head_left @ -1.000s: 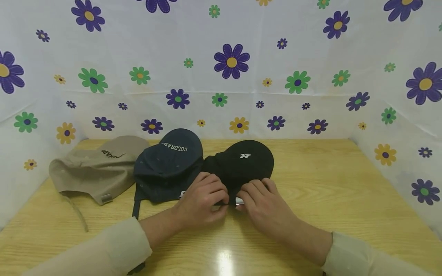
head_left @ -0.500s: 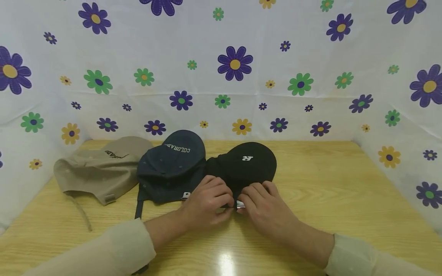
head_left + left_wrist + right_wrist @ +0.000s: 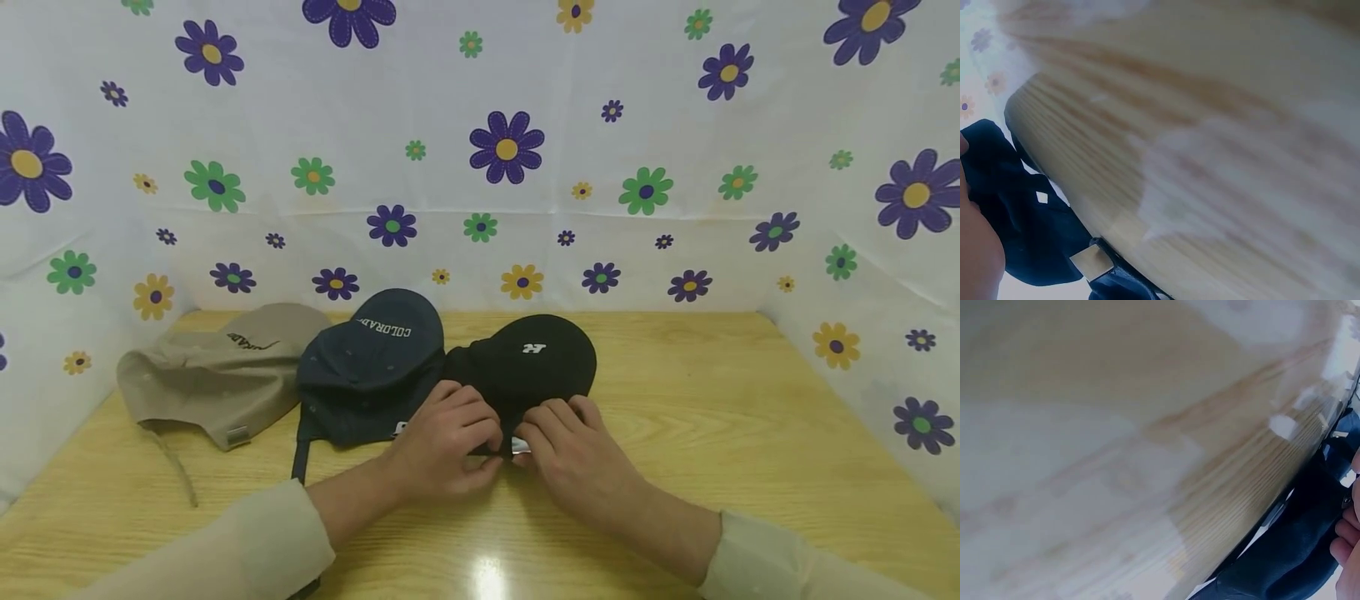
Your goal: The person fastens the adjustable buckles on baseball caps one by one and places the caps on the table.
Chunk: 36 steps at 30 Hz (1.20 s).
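A black baseball cap (image 3: 532, 358) with a white letter lies on the table, brim away from me. My left hand (image 3: 450, 442) pinches its back strap near the middle. Beside it, my right hand (image 3: 577, 450) holds the strap's other side, fingers curled over a shiny metal buckle (image 3: 521, 446). The fingertips of both hands nearly meet and hide most of the strap. In the right wrist view, fingers (image 3: 1344, 540) grip the dark cloth of the cap (image 3: 1291, 550). Just left of my left hand lies a navy cap (image 3: 367, 375) lettered COLORADO.
A beige cap (image 3: 217, 375) lies at the far left, its thin strap (image 3: 176, 467) trailing on the wooden table (image 3: 712, 417). The navy cap's strap (image 3: 300, 462) runs under my left sleeve. A white flowered cloth (image 3: 420, 100) stands around the back and sides.
The head view has shifted slightly. Both hands stay on the black cap's strap, with only small finger movements. The caps keep their places.
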Each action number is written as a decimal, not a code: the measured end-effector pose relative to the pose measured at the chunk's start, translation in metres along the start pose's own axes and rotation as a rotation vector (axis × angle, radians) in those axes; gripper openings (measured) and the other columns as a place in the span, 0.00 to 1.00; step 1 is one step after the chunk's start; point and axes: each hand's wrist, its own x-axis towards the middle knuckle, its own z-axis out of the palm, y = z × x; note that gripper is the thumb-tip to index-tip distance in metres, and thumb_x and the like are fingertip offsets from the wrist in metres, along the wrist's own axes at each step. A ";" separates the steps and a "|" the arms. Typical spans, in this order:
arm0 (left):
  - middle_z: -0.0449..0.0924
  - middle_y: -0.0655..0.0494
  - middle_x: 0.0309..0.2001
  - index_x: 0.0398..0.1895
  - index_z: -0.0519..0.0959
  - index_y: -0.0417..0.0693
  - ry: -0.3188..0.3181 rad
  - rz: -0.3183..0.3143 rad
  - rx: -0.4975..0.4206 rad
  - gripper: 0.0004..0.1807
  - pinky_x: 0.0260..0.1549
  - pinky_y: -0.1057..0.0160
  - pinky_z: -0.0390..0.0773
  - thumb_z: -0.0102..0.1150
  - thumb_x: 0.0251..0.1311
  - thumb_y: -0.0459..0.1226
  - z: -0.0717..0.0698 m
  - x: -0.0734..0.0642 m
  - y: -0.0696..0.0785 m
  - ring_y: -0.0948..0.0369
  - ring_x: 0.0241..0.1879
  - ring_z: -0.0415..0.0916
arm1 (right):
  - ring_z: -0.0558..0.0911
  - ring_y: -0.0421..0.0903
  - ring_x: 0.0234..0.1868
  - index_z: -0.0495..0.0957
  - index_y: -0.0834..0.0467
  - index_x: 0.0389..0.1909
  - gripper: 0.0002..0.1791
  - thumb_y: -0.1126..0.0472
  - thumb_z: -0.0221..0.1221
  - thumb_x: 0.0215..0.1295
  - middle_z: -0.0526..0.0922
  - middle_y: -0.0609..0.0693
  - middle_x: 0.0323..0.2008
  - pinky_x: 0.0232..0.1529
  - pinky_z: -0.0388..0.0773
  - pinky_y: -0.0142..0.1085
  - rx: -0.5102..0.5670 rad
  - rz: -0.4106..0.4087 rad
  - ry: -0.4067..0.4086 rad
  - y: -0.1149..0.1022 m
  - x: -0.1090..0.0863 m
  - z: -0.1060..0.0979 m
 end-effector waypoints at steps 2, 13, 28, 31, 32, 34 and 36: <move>0.78 0.64 0.30 0.22 0.76 0.55 -0.002 -0.009 0.011 0.10 0.43 0.59 0.69 0.71 0.45 0.40 0.000 -0.001 0.000 0.62 0.36 0.71 | 0.75 0.49 0.45 0.80 0.57 0.41 0.15 0.50 0.55 0.71 0.79 0.49 0.41 0.48 0.66 0.45 0.003 -0.001 0.007 0.000 0.000 0.001; 0.80 0.64 0.29 0.21 0.80 0.55 0.004 -0.003 0.009 0.07 0.43 0.59 0.70 0.71 0.46 0.38 -0.002 0.000 0.000 0.62 0.35 0.71 | 0.75 0.48 0.44 0.80 0.57 0.40 0.18 0.49 0.48 0.77 0.79 0.48 0.41 0.47 0.66 0.44 -0.013 -0.010 0.049 0.001 0.000 0.003; 0.80 0.64 0.29 0.22 0.81 0.55 0.054 0.036 0.026 0.08 0.41 0.62 0.71 0.74 0.45 0.37 0.001 0.001 0.003 0.63 0.35 0.73 | 0.75 0.48 0.43 0.80 0.58 0.40 0.14 0.50 0.55 0.72 0.79 0.48 0.40 0.45 0.67 0.45 0.003 -0.025 0.076 -0.001 0.001 0.005; 0.80 0.63 0.30 0.23 0.81 0.55 0.049 0.028 0.014 0.08 0.41 0.62 0.71 0.74 0.45 0.37 0.001 0.001 0.002 0.62 0.35 0.73 | 0.75 0.48 0.44 0.80 0.58 0.40 0.14 0.50 0.57 0.70 0.79 0.49 0.40 0.46 0.67 0.45 0.004 -0.020 0.063 -0.001 0.000 0.004; 0.80 0.63 0.30 0.23 0.81 0.54 0.046 0.022 0.010 0.08 0.42 0.62 0.71 0.74 0.45 0.37 0.001 0.001 0.002 0.62 0.36 0.73 | 0.75 0.48 0.44 0.80 0.58 0.40 0.14 0.50 0.58 0.69 0.79 0.49 0.40 0.46 0.67 0.45 0.003 -0.019 0.060 -0.001 0.000 0.004; 0.80 0.63 0.30 0.23 0.80 0.54 0.035 0.006 0.002 0.09 0.42 0.61 0.71 0.73 0.45 0.38 0.001 0.000 0.001 0.62 0.37 0.72 | 0.75 0.48 0.44 0.80 0.58 0.40 0.14 0.51 0.59 0.68 0.79 0.49 0.40 0.46 0.67 0.45 0.000 -0.015 0.051 -0.001 -0.001 0.004; 0.79 0.63 0.31 0.23 0.78 0.54 0.017 -0.010 0.001 0.10 0.43 0.60 0.70 0.73 0.45 0.39 0.000 -0.001 0.000 0.62 0.37 0.72 | 0.75 0.48 0.45 0.80 0.58 0.40 0.13 0.51 0.60 0.67 0.79 0.49 0.40 0.46 0.67 0.45 0.000 -0.012 0.044 -0.001 -0.001 0.005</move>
